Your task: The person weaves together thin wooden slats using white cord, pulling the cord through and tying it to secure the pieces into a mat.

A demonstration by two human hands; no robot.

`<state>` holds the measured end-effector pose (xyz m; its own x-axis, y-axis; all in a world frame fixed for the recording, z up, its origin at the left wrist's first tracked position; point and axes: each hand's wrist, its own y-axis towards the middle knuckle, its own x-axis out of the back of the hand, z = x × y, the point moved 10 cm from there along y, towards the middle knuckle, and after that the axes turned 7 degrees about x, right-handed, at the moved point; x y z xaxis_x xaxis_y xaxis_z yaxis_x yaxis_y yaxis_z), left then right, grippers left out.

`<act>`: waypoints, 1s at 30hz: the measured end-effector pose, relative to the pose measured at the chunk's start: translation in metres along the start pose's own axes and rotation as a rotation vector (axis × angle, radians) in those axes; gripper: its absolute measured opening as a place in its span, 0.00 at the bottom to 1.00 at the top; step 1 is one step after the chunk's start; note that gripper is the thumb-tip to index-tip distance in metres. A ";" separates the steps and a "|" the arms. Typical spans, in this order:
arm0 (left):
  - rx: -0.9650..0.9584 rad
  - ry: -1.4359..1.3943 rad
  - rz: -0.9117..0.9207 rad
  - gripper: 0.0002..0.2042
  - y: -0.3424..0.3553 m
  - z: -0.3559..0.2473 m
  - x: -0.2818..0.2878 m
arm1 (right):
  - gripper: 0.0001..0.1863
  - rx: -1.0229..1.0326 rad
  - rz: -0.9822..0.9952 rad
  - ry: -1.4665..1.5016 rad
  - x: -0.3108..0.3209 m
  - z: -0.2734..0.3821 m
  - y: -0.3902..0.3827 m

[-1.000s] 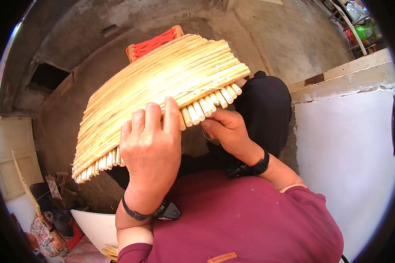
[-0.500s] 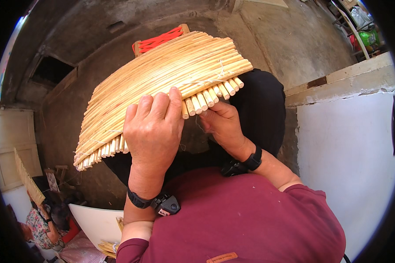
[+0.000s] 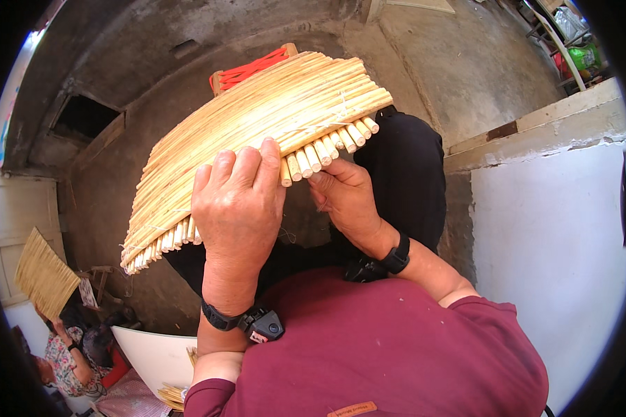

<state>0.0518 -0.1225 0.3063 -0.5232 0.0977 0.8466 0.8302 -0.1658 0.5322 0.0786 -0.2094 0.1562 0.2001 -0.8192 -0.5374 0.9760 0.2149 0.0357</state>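
- Mat (image 3: 257, 132) of straw stalks rests on the lap, cut ends toward the person.
- Left hand (image 3: 238, 201) lies flat over its near edge, fingers together.
- Right hand (image 3: 344, 198) pinches stalk ends beneath.
- Wall (image 3: 556, 243) stands close at right.

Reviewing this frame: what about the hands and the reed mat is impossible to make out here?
- Head view: left hand lies over the reed mat; its palm side and thumb are hidden by its own back.
- Right hand: fingertips tucked under the mat's cut ends, so any grip is unseen.
- Mat's underside: hidden by its own top.
- Red stool: mostly covered by the mat.
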 end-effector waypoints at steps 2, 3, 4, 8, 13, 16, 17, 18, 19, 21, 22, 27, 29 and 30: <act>0.001 -0.006 0.014 0.17 0.001 -0.001 0.000 | 0.06 0.014 0.001 -0.059 0.001 0.003 0.001; 0.001 -0.005 0.014 0.17 0.000 -0.001 -0.002 | 0.06 0.015 0.002 -0.059 0.001 0.004 0.002; 0.000 -0.005 0.012 0.17 -0.001 -0.003 -0.004 | 0.07 0.016 -0.010 -0.030 0.001 0.005 0.003; -0.032 0.010 -0.002 0.13 -0.002 -0.004 -0.003 | 0.07 0.024 -0.011 -0.015 -0.003 0.012 0.004; -0.037 -0.001 0.019 0.13 -0.001 -0.004 -0.004 | 0.08 -0.022 -0.029 -0.038 0.002 0.004 0.007; -0.048 -0.018 0.018 0.13 -0.003 -0.002 -0.008 | 0.06 -0.080 -0.070 -0.028 0.005 -0.001 0.007; -0.052 -0.019 0.019 0.13 -0.003 -0.002 -0.009 | 0.04 -0.113 -0.089 -0.010 0.006 -0.004 0.007; -0.052 -0.020 0.020 0.13 -0.003 -0.003 -0.008 | 0.04 -0.114 -0.090 -0.010 0.006 -0.003 0.007; -0.037 -0.015 0.031 0.15 -0.003 -0.002 -0.007 | 0.04 -0.117 -0.069 -0.017 0.005 -0.002 0.007; -0.022 -0.010 0.042 0.17 -0.004 -0.001 -0.008 | 0.03 -0.120 -0.048 -0.024 0.004 -0.001 0.007; -0.021 -0.006 0.024 0.17 -0.006 0.000 -0.008 | 0.03 -0.125 -0.036 -0.026 0.003 -0.001 0.007; -0.028 0.001 0.010 0.18 -0.010 0.002 -0.006 | 0.07 -0.129 0.002 -0.155 0.004 -0.002 0.006; -0.021 -0.018 0.042 0.18 -0.010 0.003 -0.007 | 0.04 -0.062 -0.002 -0.123 0.001 0.005 0.007; -0.021 -0.017 0.043 0.18 -0.011 0.004 -0.005 | 0.04 -0.062 -0.002 -0.122 0.000 0.007 0.007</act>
<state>0.0464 -0.1176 0.2966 -0.4838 0.1068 0.8686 0.8474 -0.1911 0.4955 0.0860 -0.2112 0.1621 0.2108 -0.8772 -0.4313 0.9699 0.2427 -0.0195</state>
